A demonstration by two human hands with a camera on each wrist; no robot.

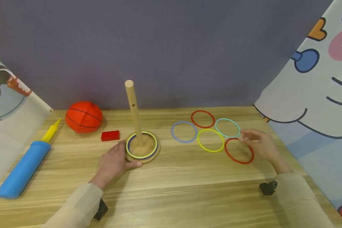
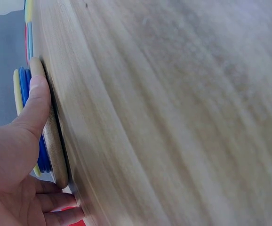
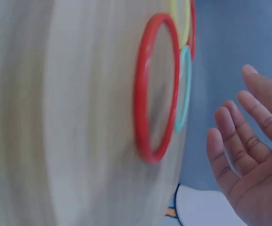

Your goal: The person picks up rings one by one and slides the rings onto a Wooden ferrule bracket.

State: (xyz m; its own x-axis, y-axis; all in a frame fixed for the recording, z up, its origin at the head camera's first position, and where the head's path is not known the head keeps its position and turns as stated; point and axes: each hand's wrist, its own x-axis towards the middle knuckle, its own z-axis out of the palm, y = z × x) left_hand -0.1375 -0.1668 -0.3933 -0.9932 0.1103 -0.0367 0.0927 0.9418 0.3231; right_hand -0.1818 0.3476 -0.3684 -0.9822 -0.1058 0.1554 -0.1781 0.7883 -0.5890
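Observation:
My left hand (image 1: 112, 160) holds the round base of a wooden ring-toss stand (image 1: 135, 114), thumb along the near rim and fingers at its left side. The post stands upright, with a pale yellow ring (image 1: 128, 152) and blue rings around its foot. In the left wrist view, the thumb lies against the edge of the base (image 2: 56, 146). My right hand (image 1: 262, 145) hovers over the right edge of the nearer red ring (image 1: 227, 153), its fingers loosely bent and holding nothing. The right wrist view shows that hand (image 3: 253, 155) apart from the red ring (image 3: 140, 99).
Beyond the nearer red ring lie a yellow ring (image 1: 199, 144), a turquoise ring (image 1: 236, 123), a blue ring (image 1: 173, 134) and another red ring (image 1: 193, 118). Left of the stand are a red block (image 1: 110, 136), a red ball (image 1: 84, 117) and a blue pump (image 1: 24, 169). A grey panel (image 1: 171, 57) rises behind the table.

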